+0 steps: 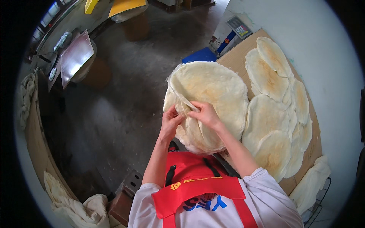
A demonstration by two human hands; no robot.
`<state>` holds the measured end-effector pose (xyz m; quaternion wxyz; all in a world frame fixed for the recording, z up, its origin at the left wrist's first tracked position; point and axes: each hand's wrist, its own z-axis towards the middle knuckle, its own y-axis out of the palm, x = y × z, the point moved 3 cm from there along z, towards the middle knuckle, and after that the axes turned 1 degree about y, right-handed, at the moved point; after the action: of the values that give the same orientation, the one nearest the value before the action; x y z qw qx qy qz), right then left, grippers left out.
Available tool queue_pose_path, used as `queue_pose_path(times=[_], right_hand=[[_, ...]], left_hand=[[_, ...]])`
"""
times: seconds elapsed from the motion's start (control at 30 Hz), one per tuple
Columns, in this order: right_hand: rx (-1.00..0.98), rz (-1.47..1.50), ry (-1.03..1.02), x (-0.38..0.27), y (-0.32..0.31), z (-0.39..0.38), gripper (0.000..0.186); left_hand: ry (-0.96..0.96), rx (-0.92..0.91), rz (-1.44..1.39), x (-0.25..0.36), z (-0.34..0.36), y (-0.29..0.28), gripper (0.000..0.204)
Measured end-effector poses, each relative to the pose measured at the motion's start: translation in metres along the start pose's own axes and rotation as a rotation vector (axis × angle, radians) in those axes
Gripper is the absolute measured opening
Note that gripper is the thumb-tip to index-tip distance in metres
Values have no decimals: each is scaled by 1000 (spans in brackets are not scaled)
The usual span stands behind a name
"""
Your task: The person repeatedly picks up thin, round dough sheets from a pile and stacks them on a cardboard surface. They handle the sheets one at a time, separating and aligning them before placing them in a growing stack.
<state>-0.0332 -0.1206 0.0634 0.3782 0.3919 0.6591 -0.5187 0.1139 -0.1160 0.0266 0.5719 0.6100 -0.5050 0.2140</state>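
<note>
A stack of large, round, pale flatbreads [224, 85] with light brown patches is in front of me, just left of the cardboard-covered table. My left hand [172, 121] pinches the lifted, folded edge of the top flatbread at its left side. Close beside it, my right hand [205, 114] pinches the same fold with thumb and fingers. The edge is bent up in a ridge between the two hands. What supports the stack from below is hidden.
Several more flatbreads [266, 117] overlap on cardboard [235, 57] to the right. A scale with a keypad [239, 27] and a blue object [199, 55] are beyond. At far left is a tilted metal sheet [76, 57]; cream cloth [91, 209] lies lower left.
</note>
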Motion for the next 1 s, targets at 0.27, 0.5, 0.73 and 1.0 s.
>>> queue_pose_path(times=[0.27,0.5,0.73,1.0], right_hand=[[86,786,257,44,-146,-3,28],[537,144,89,-38,-355,-77,30],[852,-523,-32,-141,-488,-224,29],[769,-1096,141,-77,-417,-373,43]], left_hand=[[-123,202,-31,-51,-19,-68,39],[-188,229,-21,-55,-11,-69,37],[-190,90,-60,-60,-1,-73,50],[-184,-71,-50,-63,5,-96,60]])
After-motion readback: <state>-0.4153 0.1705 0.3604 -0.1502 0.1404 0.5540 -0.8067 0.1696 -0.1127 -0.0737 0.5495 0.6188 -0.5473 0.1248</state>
